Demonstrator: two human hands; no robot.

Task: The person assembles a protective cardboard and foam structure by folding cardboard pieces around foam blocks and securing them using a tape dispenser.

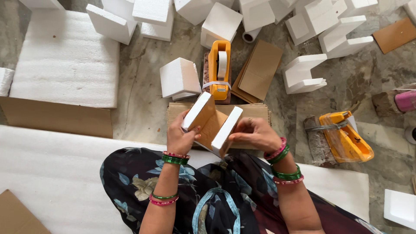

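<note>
A grey stone floor (pixel 143 99) lay under white foam sheets (pixel 65 56) at upper left. At centre, the left hand (pixel 180 136) and right hand (pixel 253 134) had fingers clamped on a brown cardboard piece (pixel 213 125) capped by white foam blocks. An orange tape dispenser (pixel 219 69) stood above.

We're looking straight down at a person's lap, and both hands are on a cardboard piece (pixel 212 125) capped with two white foam blocks. The left hand (pixel 181 136) grips the left foam block (pixel 197 111), the right hand (pixel 255 133) pinches by the right foam block (pixel 227 131). Just beyond sits an orange tape dispenser (pixel 219 69) next to a loose foam cube (pixel 179 78) and a stack of cardboard sheets (pixel 259 69). A second orange tape dispenser (pixel 344 136) lies off to the right on the stone floor (pixel 138 86).
</note>
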